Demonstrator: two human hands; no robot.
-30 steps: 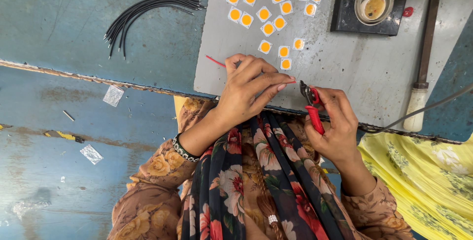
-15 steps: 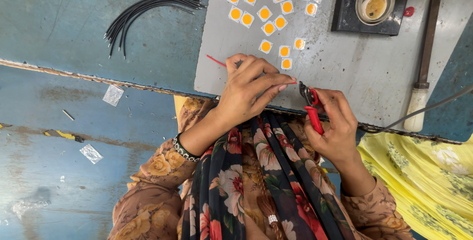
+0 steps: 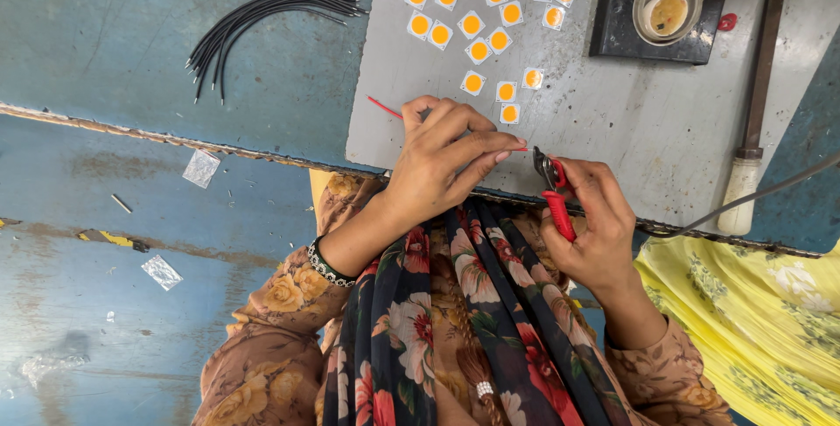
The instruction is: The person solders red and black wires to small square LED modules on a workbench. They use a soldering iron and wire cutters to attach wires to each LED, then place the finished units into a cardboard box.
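Red wire (image 3: 382, 108) runs thin across the grey metal plate (image 3: 612, 120) on the bench (image 3: 105, 32); its far end pokes out to the left of my left hand (image 3: 446, 159), and the rest passes under my fingers toward the cutter on the right. My left hand lies palm down on the near edge of the plate, wrist bent, fingers drawn together and pinching the wire, the fingertips pointing right. My right hand (image 3: 595, 225) sits just beside it, curled closed around the red-handled cutter (image 3: 553, 188), whose dark head points up toward my left fingertips and meets the wire there; whether the blades bite on the wire I cannot tell. Both forearms come up from the near side, in brown flowered sleeves, with a beaded bracelet (image 3: 325, 264) on the left wrist.

Just beyond my left hand, small square chips with orange centres (image 3: 477, 19) lie scattered on the plate. Farther right stands a black block (image 3: 617, 15) with a round dish on it, and a file with a pale handle (image 3: 748, 155) lies at the right edge. Far left, a bundle of black wires (image 3: 262, 15) rests on the blue bench.
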